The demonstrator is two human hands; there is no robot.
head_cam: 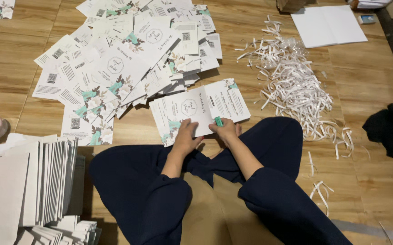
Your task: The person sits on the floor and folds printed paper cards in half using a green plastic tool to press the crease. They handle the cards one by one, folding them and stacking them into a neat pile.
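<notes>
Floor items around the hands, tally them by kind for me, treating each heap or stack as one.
Open floral card under the left hand: 1
Green marker in the right hand: 1
Heap of floral cards: 1
Stack of white envelopes: 1
Pile of white paper strips: 1
Plain white sheet: 1
Total: 6

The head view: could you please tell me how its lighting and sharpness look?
Head view: warm, even light on the wooden floor, with soft shadow under the lap; the card under the left hand is fairly sharp; the right hand holds a green stick; edges bend slightly, corners dim.
</notes>
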